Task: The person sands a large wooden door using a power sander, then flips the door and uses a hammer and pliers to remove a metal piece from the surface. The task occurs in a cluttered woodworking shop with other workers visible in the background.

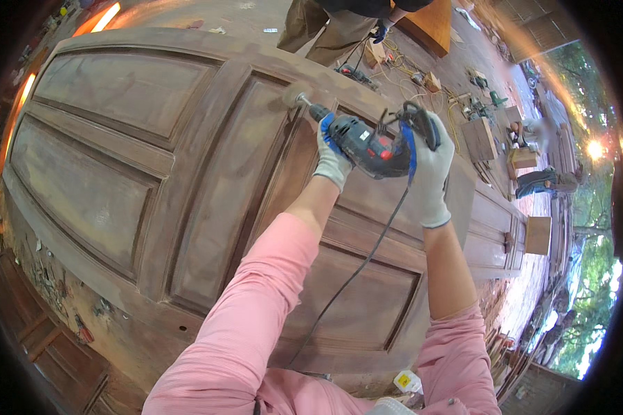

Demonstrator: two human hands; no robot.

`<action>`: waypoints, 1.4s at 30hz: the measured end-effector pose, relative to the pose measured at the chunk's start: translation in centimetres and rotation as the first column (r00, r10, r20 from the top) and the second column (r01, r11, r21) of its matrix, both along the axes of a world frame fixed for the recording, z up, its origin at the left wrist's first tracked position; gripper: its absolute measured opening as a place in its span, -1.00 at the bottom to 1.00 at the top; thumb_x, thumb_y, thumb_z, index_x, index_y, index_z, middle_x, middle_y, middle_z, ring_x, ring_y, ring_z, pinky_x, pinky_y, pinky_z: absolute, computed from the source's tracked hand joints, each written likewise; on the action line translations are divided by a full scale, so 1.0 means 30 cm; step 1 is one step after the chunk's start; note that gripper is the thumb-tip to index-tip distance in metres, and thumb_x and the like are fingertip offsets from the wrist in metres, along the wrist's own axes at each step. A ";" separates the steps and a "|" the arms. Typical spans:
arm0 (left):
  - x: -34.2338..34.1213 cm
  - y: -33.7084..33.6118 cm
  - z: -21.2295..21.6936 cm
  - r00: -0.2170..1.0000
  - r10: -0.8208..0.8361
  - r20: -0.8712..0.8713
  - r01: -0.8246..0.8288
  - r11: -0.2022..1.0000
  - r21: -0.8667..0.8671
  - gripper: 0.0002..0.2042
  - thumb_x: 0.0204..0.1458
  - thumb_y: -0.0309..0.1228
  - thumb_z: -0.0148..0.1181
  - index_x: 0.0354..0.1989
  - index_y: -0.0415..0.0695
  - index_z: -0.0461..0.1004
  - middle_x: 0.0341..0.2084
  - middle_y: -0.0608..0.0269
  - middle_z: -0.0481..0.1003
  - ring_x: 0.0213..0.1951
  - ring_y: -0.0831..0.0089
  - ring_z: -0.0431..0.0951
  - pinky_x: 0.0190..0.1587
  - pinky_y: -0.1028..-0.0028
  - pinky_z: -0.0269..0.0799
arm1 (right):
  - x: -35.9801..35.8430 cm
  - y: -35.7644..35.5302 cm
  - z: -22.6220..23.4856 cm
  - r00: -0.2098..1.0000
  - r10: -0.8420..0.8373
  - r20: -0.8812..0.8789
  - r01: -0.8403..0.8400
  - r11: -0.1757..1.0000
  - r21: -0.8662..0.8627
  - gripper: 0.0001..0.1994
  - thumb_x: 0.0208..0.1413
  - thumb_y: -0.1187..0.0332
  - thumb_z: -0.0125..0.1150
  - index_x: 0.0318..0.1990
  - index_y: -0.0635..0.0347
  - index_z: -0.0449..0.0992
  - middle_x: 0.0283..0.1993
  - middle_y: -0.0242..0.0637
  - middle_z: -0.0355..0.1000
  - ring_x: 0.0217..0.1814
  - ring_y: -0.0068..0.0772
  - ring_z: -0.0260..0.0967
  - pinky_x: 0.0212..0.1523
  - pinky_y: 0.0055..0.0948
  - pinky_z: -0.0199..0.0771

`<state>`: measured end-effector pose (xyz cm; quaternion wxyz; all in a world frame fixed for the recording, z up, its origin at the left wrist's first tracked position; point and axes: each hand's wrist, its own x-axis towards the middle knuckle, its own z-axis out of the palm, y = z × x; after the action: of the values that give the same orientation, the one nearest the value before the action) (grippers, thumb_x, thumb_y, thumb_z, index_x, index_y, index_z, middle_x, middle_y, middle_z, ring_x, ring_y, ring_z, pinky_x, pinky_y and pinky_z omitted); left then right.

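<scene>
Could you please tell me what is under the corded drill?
Beneath the corded drill lies a panelled wooden door, visible around the tool. The surface directly behind the drill and the left hand is hidden.

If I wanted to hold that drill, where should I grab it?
I'd use two hands, coming from the wearer's side: one at the back, where the right hand is, one around the front body, like the left hand. The drill is long, and its round brush points away.

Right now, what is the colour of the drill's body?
Dark grey, with red accents; the drill shows best in the head view.
</scene>
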<state>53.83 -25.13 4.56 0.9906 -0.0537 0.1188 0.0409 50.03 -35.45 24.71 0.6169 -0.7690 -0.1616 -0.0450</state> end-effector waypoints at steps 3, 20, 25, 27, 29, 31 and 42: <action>0.044 -0.025 -0.012 0.991 0.083 0.104 -0.074 0.993 -0.090 -0.67 0.09 0.03 0.07 -0.44 0.03 0.50 -0.43 0.26 0.56 -0.29 0.25 0.57 -0.06 0.21 0.50 | 0.079 -0.010 -0.002 0.998 0.061 0.021 -0.059 0.996 -0.072 -0.80 0.14 0.55 0.18 -0.07 0.30 0.53 -0.32 -0.44 0.49 -0.29 -0.68 0.40 -0.27 -0.60 0.42; -0.241 -0.109 0.001 0.989 0.135 -0.057 -0.141 0.982 -0.123 -0.72 0.08 -0.02 0.14 -0.37 0.03 0.45 -0.40 0.17 0.55 -0.28 0.16 0.58 -0.05 0.12 0.51 | -0.178 -0.131 -0.011 0.994 0.096 -0.044 -0.104 0.960 -0.260 -0.70 0.05 0.70 0.05 -0.05 0.35 0.53 -0.19 -0.32 0.57 -0.10 -0.60 0.46 -0.01 -0.57 0.41; -0.398 -0.139 -0.026 0.983 0.138 -0.118 -0.149 0.984 -0.093 -0.68 0.07 -0.01 0.15 -0.27 -0.01 0.49 -0.36 0.13 0.57 -0.25 0.14 0.59 0.01 0.06 0.50 | -0.310 -0.171 -0.020 0.989 0.120 -0.091 -0.136 0.971 -0.195 -0.66 0.01 0.73 -0.01 -0.05 0.37 0.53 -0.16 -0.23 0.57 -0.07 -0.50 0.49 0.04 -0.50 0.44; -0.453 -0.145 -0.018 0.981 0.147 -0.128 -0.160 0.982 -0.097 -0.67 0.07 -0.01 0.15 -0.24 -0.02 0.50 -0.35 0.12 0.57 -0.25 0.14 0.59 0.02 0.05 0.50 | -0.352 -0.178 -0.011 0.987 0.146 -0.060 -0.156 0.966 -0.207 -0.66 0.01 0.73 -0.01 -0.05 0.38 0.53 -0.14 -0.22 0.57 -0.06 -0.47 0.50 0.06 -0.48 0.44; -0.550 -0.159 -0.004 0.980 0.153 -0.125 -0.167 0.981 -0.103 -0.67 0.08 -0.02 0.16 -0.23 -0.03 0.50 -0.34 0.12 0.57 -0.25 0.14 0.59 0.03 0.07 0.50 | -0.423 -0.215 -0.017 0.979 0.171 -0.112 -0.193 0.951 -0.241 -0.73 0.12 0.64 0.09 -0.01 0.36 0.50 -0.11 -0.32 0.51 -0.13 -0.61 0.41 -0.10 -0.59 0.43; -0.649 -0.167 0.010 0.972 0.175 -0.156 -0.189 0.979 -0.076 -0.68 0.08 -0.03 0.16 -0.22 -0.03 0.49 -0.33 0.12 0.57 -0.25 0.14 0.59 0.03 0.07 0.49 | -0.502 -0.225 -0.009 0.971 0.176 -0.162 -0.210 0.951 -0.228 -0.73 0.11 0.64 0.10 -0.01 0.37 0.50 -0.10 -0.30 0.51 -0.13 -0.60 0.42 -0.10 -0.58 0.43; -1.087 -0.195 0.072 0.920 0.234 -0.314 -0.253 0.967 -0.022 -0.68 0.12 -0.05 0.14 -0.15 -0.02 0.49 -0.27 0.12 0.57 -0.21 0.13 0.60 0.07 0.03 0.50 | -0.809 -0.279 0.040 0.913 0.294 -0.282 -0.369 0.890 -0.267 -0.68 0.06 0.63 0.01 -0.01 0.42 0.49 -0.10 -0.17 0.54 -0.07 -0.39 0.51 0.00 -0.45 0.47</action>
<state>21.22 -30.99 6.71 0.9448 -0.0919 0.2660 0.1678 25.77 -43.81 25.90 0.4994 -0.8179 -0.2229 0.1788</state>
